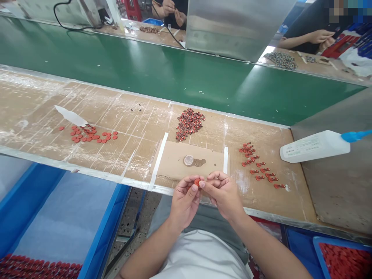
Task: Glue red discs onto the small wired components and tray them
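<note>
Between the fingertips of my left hand [186, 199] and my right hand [222, 193] is a small round red disc [197, 182]. Both hands are closed in a pinch on it, above the table's front edge. Just beyond them a cardboard sheet [171, 162] is taped down, bearing a small round cap [188, 160] beside a dark wet stain. A pile of small red-and-dark figure pieces [190, 122] lies behind the sheet. To the right stand or lie several red figures on round bases [260, 170]. Loose red discs [87, 133] are scattered to the left.
A white bottle with a blue nozzle [316, 146] lies at the right by a metal panel [337, 162]. A green conveyor belt [162, 69] runs behind the table. Blue bins [104, 228] with red pieces flank me below. Co-workers' hands [321, 38] show across the belt.
</note>
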`<act>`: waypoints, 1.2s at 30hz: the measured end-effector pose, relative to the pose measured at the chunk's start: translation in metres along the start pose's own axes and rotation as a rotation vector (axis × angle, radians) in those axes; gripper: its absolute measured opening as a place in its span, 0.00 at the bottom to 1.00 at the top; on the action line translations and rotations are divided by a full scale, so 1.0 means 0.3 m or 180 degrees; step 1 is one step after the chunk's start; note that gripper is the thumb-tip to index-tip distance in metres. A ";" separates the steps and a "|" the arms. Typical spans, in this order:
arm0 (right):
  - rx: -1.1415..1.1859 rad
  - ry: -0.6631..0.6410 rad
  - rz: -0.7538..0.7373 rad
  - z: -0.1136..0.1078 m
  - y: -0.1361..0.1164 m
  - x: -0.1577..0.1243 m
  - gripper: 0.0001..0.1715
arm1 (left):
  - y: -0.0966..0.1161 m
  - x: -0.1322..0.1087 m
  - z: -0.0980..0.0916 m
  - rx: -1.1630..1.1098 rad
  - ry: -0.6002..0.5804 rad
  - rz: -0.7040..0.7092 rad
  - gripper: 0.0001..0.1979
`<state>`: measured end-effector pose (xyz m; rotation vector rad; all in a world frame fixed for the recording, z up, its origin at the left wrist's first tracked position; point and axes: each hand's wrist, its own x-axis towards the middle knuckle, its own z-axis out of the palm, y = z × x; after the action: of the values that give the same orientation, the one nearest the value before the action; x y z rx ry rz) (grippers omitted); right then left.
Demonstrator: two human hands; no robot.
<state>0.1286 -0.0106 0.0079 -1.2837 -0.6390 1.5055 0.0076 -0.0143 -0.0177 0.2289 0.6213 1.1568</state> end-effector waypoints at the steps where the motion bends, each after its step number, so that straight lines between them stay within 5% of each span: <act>1: -0.0134 -0.0097 0.0008 0.006 -0.009 0.005 0.25 | 0.008 0.001 -0.002 -0.0069 -0.0014 0.0013 0.09; 6: -0.1127 0.0109 -0.0685 -0.002 -0.081 0.098 0.21 | 0.044 0.010 -0.016 -0.0295 0.0010 0.0143 0.08; 11: -0.2582 0.0588 -0.1699 -0.049 -0.176 0.388 0.18 | 0.058 0.015 -0.041 -0.0393 0.0152 0.0122 0.08; 15: -0.3525 0.0790 -0.1646 -0.059 -0.225 0.638 0.11 | 0.061 0.011 -0.052 -0.0414 0.0204 0.0055 0.09; 19: -0.3714 0.0717 -0.1448 -0.050 -0.236 0.782 0.12 | 0.067 0.006 -0.063 -0.0412 0.0274 0.0035 0.10; 27: -0.3672 0.0419 -0.1207 -0.060 -0.243 0.866 0.13 | 0.076 0.009 -0.087 -0.0371 0.0267 0.0082 0.10; 36: -0.3674 0.0318 -0.1205 -0.082 -0.243 0.830 0.06 | 0.073 0.012 -0.083 -0.0368 0.0251 0.0009 0.10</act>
<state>0.1972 0.2373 -0.0345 -1.8873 -1.7056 0.6895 -0.0228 -0.0060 -0.0287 0.0859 0.6213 1.2047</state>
